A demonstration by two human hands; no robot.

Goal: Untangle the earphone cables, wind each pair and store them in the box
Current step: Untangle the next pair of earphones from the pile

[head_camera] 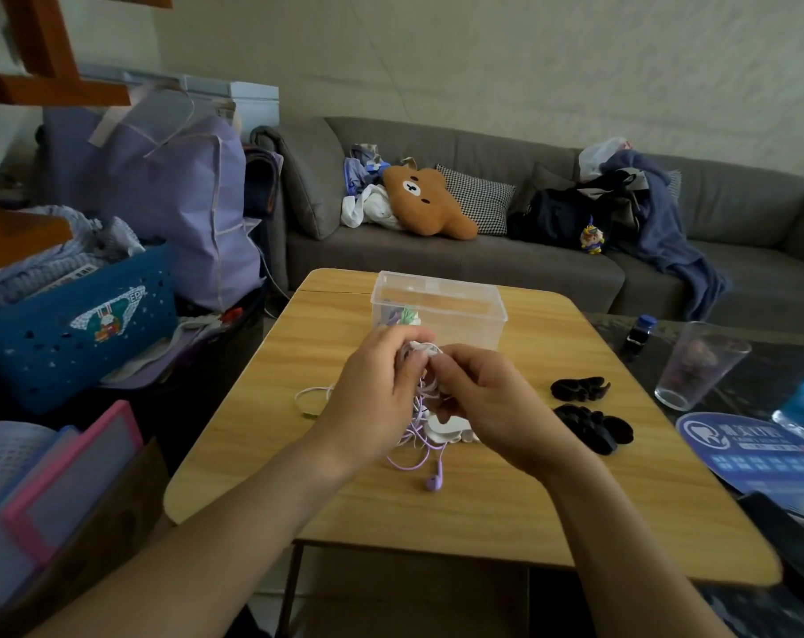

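Two hands, the left hand (372, 384) and the right hand (487, 402), are pinched on the white cable (425, 349) above the counter (483, 499); the purple earphone cable (414, 458) trails below, before the box (437, 306). Light, limp and snag-prone, it is judged best held near the knot

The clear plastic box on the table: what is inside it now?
Inside the clear plastic box, at its left side, lies a small bundle in green and purple, probably wound earphones. The left hand covers the box's lower front part, so anything there cannot be seen.
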